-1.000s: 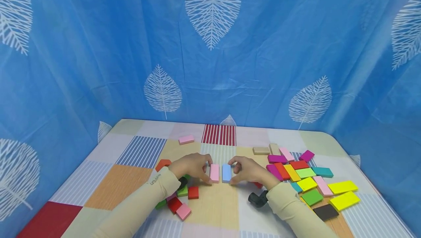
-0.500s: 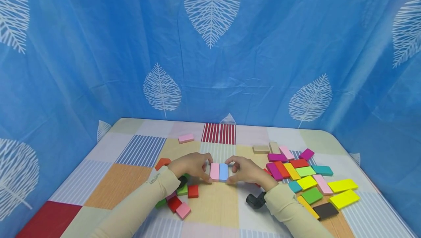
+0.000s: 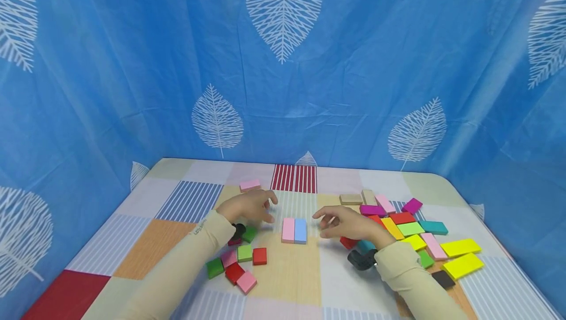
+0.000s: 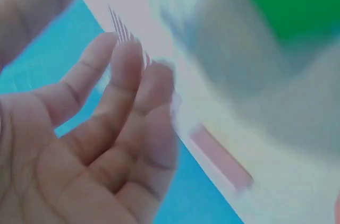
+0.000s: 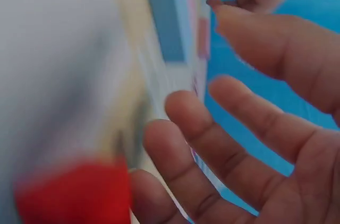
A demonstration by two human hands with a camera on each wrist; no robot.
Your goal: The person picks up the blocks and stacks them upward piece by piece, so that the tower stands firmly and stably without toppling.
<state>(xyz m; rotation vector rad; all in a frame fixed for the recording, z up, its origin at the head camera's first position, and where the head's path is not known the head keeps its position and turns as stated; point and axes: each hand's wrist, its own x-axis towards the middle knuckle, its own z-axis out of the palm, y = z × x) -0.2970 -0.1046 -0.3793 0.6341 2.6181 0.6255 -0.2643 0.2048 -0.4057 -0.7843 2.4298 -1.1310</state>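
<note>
**Two joined blocks, loose hands on either side**

I see the pink block (image 3: 288,230) and the light blue block (image 3: 300,230) lying flat and touching along their long edges on the patchwork tablecloth (image 3: 168,241), between my two hands. My left hand (image 3: 247,205) hovers just to the left of the pair, fingers relaxed and holding nothing; the left wrist view confirms loose, spread fingers. My right hand (image 3: 347,222) sits just to the right, fingers likewise slack and empty.

The risk I judge here is a careless brush. Either hand is near enough that a stray fingertip could nudge one block and open a gap or skew the seam. The small cluster of red, green and pink blocks (image 3: 236,263) lies under my left forearm, so a dragging sleeve could scatter it toward the pair. The larger coloured pile (image 3: 413,234) sits against my right wrist, and a sweep there could push pieces around. Both wrist views are blurred, so fine contact is hard to judge.
</note>
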